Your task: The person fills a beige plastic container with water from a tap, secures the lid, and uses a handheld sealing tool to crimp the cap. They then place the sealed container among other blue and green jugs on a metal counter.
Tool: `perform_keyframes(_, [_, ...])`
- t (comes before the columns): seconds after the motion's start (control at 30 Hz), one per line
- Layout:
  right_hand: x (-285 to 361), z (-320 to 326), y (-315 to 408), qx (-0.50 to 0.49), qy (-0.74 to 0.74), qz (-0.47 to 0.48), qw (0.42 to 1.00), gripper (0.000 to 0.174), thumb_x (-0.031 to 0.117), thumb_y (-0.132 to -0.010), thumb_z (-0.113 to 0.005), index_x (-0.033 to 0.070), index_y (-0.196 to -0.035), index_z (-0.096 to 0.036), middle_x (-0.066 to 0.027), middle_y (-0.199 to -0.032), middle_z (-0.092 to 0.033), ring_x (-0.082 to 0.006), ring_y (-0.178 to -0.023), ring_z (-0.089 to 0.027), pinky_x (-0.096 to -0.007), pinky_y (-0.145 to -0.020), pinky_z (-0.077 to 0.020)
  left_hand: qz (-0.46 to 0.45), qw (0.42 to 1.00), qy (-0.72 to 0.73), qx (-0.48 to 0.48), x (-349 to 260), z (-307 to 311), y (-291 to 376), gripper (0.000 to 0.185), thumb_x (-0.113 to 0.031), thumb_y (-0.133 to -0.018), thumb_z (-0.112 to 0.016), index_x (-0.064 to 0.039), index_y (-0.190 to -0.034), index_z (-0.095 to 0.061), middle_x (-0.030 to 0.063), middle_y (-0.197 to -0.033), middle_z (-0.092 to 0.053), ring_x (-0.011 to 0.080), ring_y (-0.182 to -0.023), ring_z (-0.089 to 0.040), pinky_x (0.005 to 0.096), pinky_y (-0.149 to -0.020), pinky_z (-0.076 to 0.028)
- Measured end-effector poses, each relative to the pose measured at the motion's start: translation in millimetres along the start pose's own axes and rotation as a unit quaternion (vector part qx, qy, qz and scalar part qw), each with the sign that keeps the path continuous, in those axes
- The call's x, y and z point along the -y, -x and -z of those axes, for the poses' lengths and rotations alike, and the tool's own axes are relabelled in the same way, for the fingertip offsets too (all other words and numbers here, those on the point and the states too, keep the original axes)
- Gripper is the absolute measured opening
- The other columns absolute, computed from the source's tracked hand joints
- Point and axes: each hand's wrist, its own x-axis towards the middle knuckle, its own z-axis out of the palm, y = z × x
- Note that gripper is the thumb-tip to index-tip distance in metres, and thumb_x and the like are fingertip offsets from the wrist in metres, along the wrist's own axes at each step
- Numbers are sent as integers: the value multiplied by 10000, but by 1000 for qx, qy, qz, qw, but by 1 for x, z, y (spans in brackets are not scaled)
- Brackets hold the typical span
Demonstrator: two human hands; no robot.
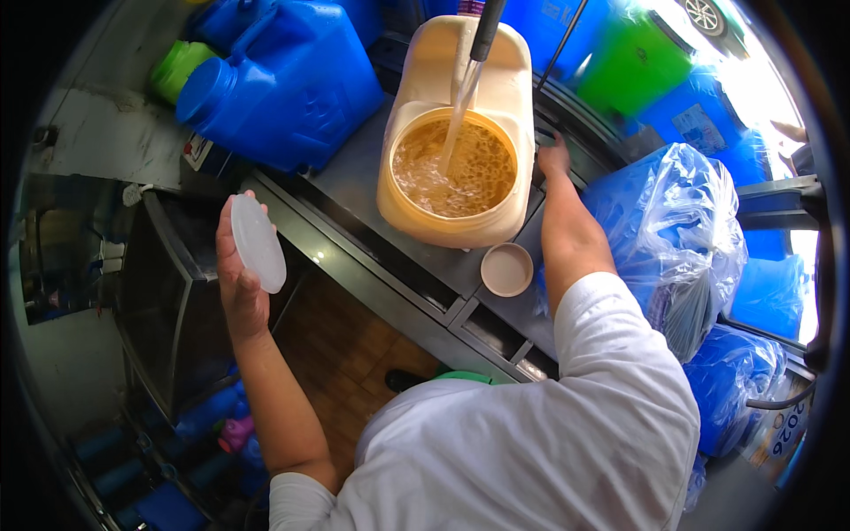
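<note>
My left hand [244,272] holds a round, translucent white plastic disc [259,243] upright, away from the counter. In front of me a beige plastic jug [458,231] with a wide round mouth sits on the metal counter [358,192]. From a dark nozzle [488,33], a water stream [458,119] pours into the jug's mouth, and the water [438,176] inside is churning and stands near the rim. My right hand [554,158] reaches to the counter's far ledge, right of the jug; its fingers are partly hidden. Beside the jug's base lies a beige round cap [507,269].
A blue jug [285,93] with a round lid rests at the left of the counter. Plastic-wrapped blue containers [664,232] crowd my right arm. Green [637,60] and blue containers line the far side. A dark metal-framed stand [166,285] is at the left.
</note>
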Motion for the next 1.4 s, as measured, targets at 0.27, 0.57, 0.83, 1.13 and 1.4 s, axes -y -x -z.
perform_keyframes(0.27, [3,2,8,-6,32,7,999,613,236,-848,-565,155,-1438,-420,-231,-1356,-515,-381,-1240,-510,-440,-1031,-429,-7,1000,-7,13,-1,-6,-2,1148,-760,-650,-698,-77,-1489,-315,155,-1516,-349,305,-1365,-393,438,-1104,-343])
perform_keyframes(0.57, [1,2,10,-24,49,4,998,598,257,-857,-579,187,-1431,-430,-219,-1356,-513,-371,-1240,-510,-439,-1023,-434,-13,1000,-14,22,-1,-4,-1,1109,-754,-690,-670,-78,-1491,-308,151,-1516,-349,291,-1355,-402,430,-1096,-351])
perform_keyframes(0.83, [-3,0,11,-57,65,8,996,560,262,-867,-576,215,-1412,-455,-205,-1339,-517,-372,-1204,-535,-467,-982,-457,-14,1000,-13,19,-2,-5,-3,1139,-759,-666,-685,-76,-1494,-305,158,-1518,-346,288,-1351,-407,424,-1093,-353])
perform_keyframes(1.13, [1,3,18,-63,72,14,995,559,259,-865,-585,204,-1407,-462,-196,-1332,-521,-369,-1206,-530,-461,-983,-457,-12,1000,-14,16,-1,-5,-2,1127,-754,-676,-681,-74,-1493,-307,159,-1516,-348,300,-1354,-404,436,-1094,-352])
perform_keyframes(1.4, [1,5,21,-68,87,36,993,554,243,-859,-583,195,-1400,-474,-195,-1350,-510,-373,-1201,-534,-463,-982,-457,-13,1000,-8,17,1,-3,-6,1152,-758,-657,-696,-67,-1492,-306,160,-1517,-346,302,-1358,-400,430,-1095,-354])
